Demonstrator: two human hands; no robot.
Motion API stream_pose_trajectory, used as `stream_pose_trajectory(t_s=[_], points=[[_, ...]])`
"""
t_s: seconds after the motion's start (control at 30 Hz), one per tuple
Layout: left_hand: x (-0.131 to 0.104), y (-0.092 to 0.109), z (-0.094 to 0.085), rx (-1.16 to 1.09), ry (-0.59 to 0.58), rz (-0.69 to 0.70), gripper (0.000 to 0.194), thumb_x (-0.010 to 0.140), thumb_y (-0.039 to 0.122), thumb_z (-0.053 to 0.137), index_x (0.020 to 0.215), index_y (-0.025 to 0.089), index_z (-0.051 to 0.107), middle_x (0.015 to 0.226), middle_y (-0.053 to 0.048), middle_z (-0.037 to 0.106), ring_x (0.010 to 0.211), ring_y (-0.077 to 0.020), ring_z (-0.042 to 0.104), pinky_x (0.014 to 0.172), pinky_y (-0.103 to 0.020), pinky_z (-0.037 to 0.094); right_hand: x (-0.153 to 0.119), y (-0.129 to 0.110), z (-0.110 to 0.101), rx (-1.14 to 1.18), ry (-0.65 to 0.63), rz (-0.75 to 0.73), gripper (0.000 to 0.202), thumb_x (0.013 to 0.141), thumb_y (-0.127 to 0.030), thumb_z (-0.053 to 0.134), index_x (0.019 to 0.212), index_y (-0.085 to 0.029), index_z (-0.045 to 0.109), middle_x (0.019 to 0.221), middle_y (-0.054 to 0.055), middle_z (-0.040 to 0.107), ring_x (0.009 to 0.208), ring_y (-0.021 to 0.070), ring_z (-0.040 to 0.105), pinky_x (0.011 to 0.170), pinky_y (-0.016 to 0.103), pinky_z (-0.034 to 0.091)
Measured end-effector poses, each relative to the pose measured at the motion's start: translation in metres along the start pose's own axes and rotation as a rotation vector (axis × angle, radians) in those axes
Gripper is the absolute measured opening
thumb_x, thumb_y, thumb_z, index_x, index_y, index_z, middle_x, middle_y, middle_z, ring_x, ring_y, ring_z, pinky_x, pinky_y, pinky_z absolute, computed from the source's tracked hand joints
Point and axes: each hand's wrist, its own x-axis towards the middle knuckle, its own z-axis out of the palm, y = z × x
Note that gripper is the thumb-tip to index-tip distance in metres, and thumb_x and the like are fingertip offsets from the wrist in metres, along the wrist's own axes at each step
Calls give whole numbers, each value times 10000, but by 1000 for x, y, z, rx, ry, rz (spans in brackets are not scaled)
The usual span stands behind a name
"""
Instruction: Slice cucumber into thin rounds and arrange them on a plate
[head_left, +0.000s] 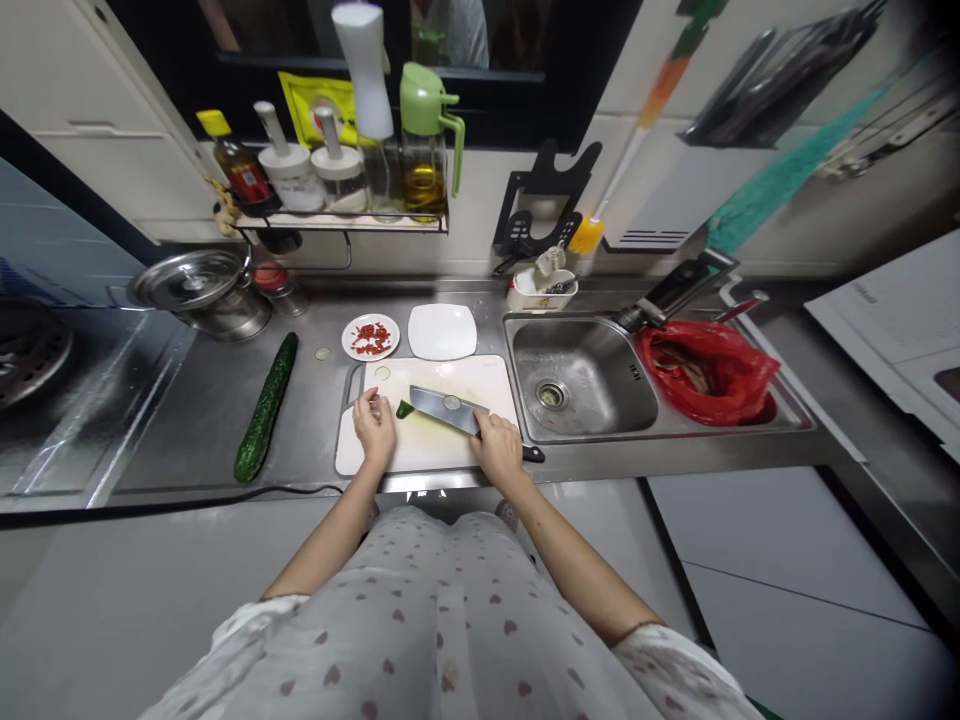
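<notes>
Okay, knife was over the white cutting board, gripped in the right hand, cucumber slice on its flat. Left hand, loosely open, was near a green piece; whole cucumber lay on the counter, left of the board.

- White, loose-fitting garment printed with small, scattered dusky-pink hearts
- Pale vertical strip down its front
- Matching sleeves, gathered near the elbows
- Bare forearms below

Steel countertop; on it cucumber; cutting board; round plate; square plate; steel pot; red-lidded jar
</notes>
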Motion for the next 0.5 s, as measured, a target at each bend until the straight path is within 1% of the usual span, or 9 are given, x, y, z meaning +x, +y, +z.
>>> stream_pose_trajectory(t_s=[0.07,0.17,0.23,0.3,0.37,0.4,0.5], points=[[-1,12,-3,54,-22,74,328,891,359,456,1154,184,540,1080,-111,586,977,-208,545,903,-354,416,1,1,1,-3,12,-9,470,863,-275,531,1320,-183,463,1060,110,610,995,232,515,864,310,320],[-1,33,-6,132,-145,190,333,871,386,494,1135,201,578,1114,-111,575,1080,-244,499,971,-399,349,2,1,3,-19,13,-33,496,860,-289,546,1335,-180,449,1072,120,598,993,235,502,860,317,310],[1,48,-7,186,-279,258,343,850,420,528,1132,241,606,1158,-97,567,1125,-259,471,985,-421,315,2,0,5,-32,13,-56,500,860,-297,553,1336,-183,449,1078,126,593,992,237,496,854,321,305],[5,59,-6,233,-453,319,355,836,451,543,1135,277,623,1206,-87,557,1157,-271,448,995,-448,279,2,-1,5,-44,23,-85,500,862,-301,555,1338,-188,449,1069,126,593,992,239,490,848,323,300],[9,67,-4,263,-587,341,341,840,457,534,1115,289,646,1238,-86,548,1177,-281,433,1000,-476,246,2,-2,6,-54,36,-113,498,867,-306,552,1340,-191,450,1052,123,595,984,240,486,840,325,297],[12,69,-3,268,-633,341,327,845,452,527,1097,290,658,1248,-86,544,1182,-283,429,1001,-486,234,2,-2,6,-58,38,-123,495,868,-307,551,1339,-193,451,1043,121,596,979,240,485,836,326,295],[16,71,0,242,-695,332,270,852,411,525,1036,294,684,1242,-74,551,1180,-272,437,999,-487,227,2,-2,6,-64,31,-135,488,867,-306,556,1332,-194,460,1027,119,596,966,237,484,820,325,292]])
